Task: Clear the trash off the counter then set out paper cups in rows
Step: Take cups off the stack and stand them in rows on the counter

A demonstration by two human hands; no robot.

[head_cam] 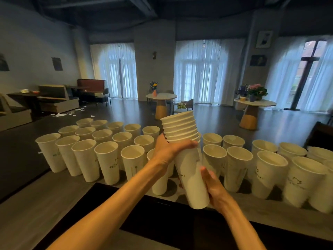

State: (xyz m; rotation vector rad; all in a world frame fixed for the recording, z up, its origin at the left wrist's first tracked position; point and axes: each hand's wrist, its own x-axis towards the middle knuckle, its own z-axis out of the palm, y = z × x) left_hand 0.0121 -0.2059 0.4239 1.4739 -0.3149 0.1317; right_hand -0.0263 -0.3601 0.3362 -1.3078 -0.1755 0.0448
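Observation:
I hold a tilted stack of white paper cups [187,159] above the grey counter [45,199]. My left hand [171,148] grips the stack just under its nested rims. My right hand [212,184] wraps around the bottom cup near its base. Several upright white paper cups [106,163] stand in rows on the counter to the left of the stack. More upright cups [268,172] stand in rows to the right. The stack and my hands hide part of the cups in the middle.
A dark recessed area [162,222] lies in the counter right below my arms. Beyond the counter are round tables [162,98] with flowers, chairs, sofas on the left, and scraps of paper [61,114] on the dark floor.

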